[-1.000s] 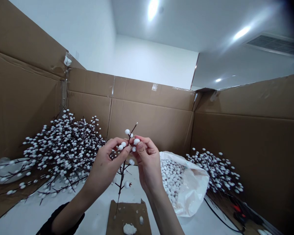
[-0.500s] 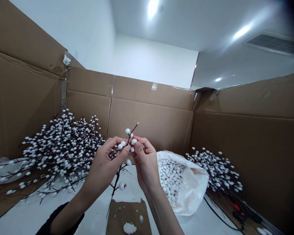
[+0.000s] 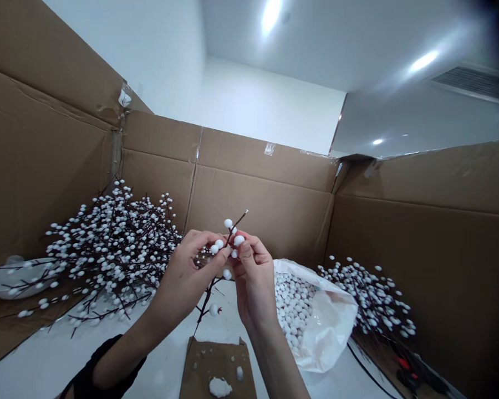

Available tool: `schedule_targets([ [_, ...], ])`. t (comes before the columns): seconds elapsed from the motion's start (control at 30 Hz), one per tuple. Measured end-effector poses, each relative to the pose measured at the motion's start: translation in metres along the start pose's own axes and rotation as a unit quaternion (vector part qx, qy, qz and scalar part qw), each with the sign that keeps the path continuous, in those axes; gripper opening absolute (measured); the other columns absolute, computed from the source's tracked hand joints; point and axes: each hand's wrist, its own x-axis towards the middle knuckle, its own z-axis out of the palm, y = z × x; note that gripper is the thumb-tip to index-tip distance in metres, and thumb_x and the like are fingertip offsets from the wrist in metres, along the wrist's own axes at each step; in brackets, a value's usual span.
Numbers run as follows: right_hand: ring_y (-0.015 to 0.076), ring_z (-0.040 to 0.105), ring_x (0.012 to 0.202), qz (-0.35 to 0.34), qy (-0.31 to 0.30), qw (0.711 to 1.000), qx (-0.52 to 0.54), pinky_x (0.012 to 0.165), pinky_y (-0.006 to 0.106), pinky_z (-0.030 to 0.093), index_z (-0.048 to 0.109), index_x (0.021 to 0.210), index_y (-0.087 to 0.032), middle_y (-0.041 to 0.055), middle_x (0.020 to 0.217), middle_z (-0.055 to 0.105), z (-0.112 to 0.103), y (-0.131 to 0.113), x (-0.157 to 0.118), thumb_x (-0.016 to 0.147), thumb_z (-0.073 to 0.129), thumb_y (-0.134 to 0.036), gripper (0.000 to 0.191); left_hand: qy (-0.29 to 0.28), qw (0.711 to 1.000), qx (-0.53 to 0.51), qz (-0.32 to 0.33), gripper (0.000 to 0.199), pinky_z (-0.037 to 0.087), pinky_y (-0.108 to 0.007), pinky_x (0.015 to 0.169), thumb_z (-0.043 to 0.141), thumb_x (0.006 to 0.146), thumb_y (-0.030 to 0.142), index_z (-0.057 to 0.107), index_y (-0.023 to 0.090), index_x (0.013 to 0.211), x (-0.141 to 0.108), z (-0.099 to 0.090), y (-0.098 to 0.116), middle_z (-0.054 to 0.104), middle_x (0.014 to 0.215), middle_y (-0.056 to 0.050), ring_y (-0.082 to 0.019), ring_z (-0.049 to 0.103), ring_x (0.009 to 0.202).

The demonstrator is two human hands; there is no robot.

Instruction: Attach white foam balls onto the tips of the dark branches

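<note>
My left hand (image 3: 195, 263) pinches the dark stem of a branch (image 3: 207, 299) that carries several white berries. Thumb and index finger of my right hand (image 3: 253, 271) are closed on a white berry (image 3: 239, 240) beside the upper stem. The branch tilts, its bare tip pointing up and to the right, its lower end hanging toward the table. One lower berry (image 3: 213, 310) has a small red tip. Just right of my right hand, a white plastic bag (image 3: 335, 327) stands open, full of loose white berries (image 3: 293, 299).
A large heap of berried branches (image 3: 120, 244) lies at the left, by a clear bowl (image 3: 14, 280). More branches (image 3: 370, 293) are at the right, near a red and black tool (image 3: 407, 371). A cardboard piece (image 3: 199, 371) bears white paste (image 3: 220, 387). Cardboard walls (image 3: 261, 205) surround the table.
Both hands and the branch appear slightly farther right as the camera view has shifted. The grip on the stem and the berry looks the same.
</note>
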Motion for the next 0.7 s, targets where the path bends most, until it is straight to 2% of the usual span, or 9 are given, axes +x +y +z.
schedule_targets([
  [0.7,0.0094,0.063,0.074,0.013,-0.010,1.000,-0.020,0.068,0.019,0.051,0.072,0.077,-0.019,0.0007,0.081,0.071,-0.0004,-0.0020,-0.0001,0.069,0.079,-0.037,0.021,0.018,1.000,-0.001,0.020,0.012,0.042,-0.026,0.077,0.058,0.084,0.032,0.064,0.022,0.083,-0.0027,0.0013,0.0025,0.059,0.089,0.000,-0.015,0.055,0.087],
])
